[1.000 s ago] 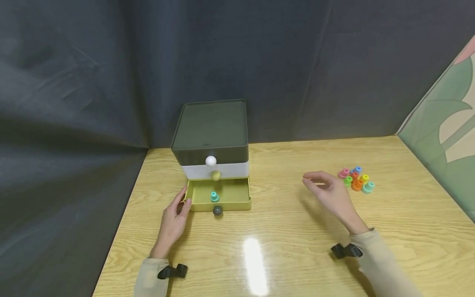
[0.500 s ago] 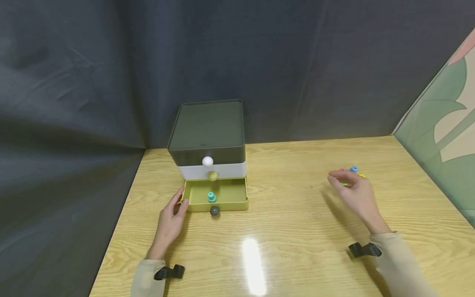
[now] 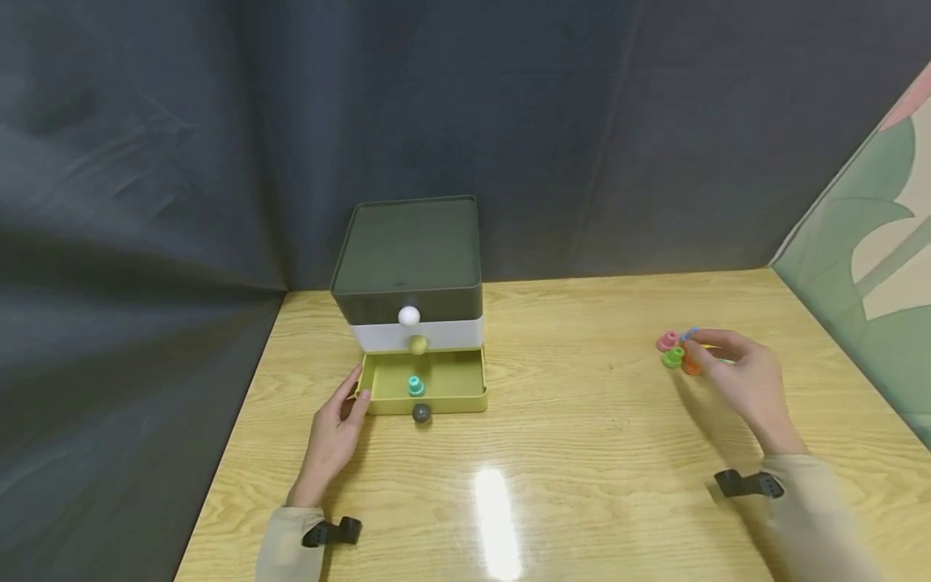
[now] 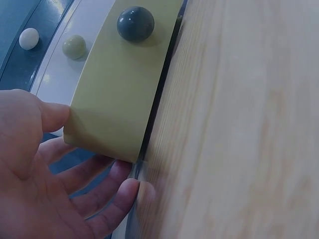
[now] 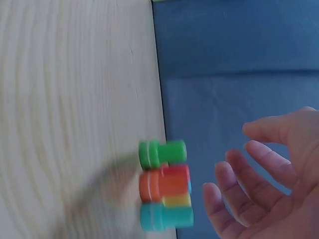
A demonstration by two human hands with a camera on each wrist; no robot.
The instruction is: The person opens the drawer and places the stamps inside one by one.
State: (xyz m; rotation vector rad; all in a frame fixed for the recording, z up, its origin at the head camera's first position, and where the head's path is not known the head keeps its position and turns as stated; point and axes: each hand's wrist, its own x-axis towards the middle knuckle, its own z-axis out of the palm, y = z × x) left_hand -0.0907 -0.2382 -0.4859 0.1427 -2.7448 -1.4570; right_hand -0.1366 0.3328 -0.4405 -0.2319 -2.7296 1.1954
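Note:
My left hand (image 3: 334,440) grips the left front corner of the pulled-out yellow-green bottom drawer (image 3: 461,402). In the left wrist view the thumb lies at the drawer's upper edge and the fingers curl along its side. One turquoise peg-shaped piece (image 3: 415,386) with a wide round base stands inside the drawer. My right hand (image 3: 749,388) hovers over a cluster of similar small pieces, its fingers loosely bent and holding nothing. The right wrist view shows green (image 5: 162,153), orange (image 5: 164,185) and turquoise (image 5: 167,217) pieces beside the fingertips. Part of the cluster is hidden behind the hand.
The drawer unit has a dark grey top section (image 3: 407,246) and a white middle drawer (image 3: 454,333), each with a round knob. Dark cloth (image 3: 553,145) hangs behind and left of the wooden table (image 3: 567,453). A leaf-patterned panel (image 3: 887,242) borders the right.
My right hand has moved right, from the table beside the cluster to over the small pieces. My left hand keeps its place on the drawer.

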